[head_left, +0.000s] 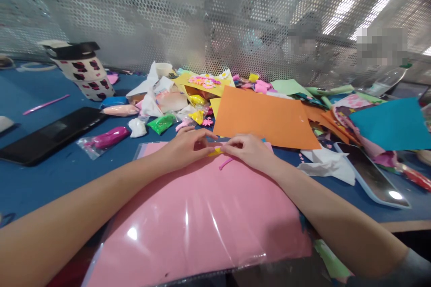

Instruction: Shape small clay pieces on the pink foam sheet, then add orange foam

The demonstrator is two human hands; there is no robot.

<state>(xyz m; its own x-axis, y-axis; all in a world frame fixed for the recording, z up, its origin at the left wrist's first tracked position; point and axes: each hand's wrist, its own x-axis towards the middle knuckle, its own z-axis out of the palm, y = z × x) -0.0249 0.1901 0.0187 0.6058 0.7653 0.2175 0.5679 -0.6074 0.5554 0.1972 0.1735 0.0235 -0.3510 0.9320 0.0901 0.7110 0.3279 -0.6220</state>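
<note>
1. Yellow piece [215,151] at the pink sheet's [202,219] 12 o'clock.
2. Right hand [251,150]: thumb and finger pinching its 3 o'clock end. Left hand [183,149]: thumb against its 9 o'clock end, index arched; full pinch, cannot tell.
3. Looks soft; uneven pressure could misshape it.
4. Purple stick [226,163], its 5 o'clock: a dropping wrist could knock it.

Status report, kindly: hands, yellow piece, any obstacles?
Left hand and right hand at yellow piece. Piece small, over pink sheet. Purple stick close, partly hidden, possibly in the way.
</note>
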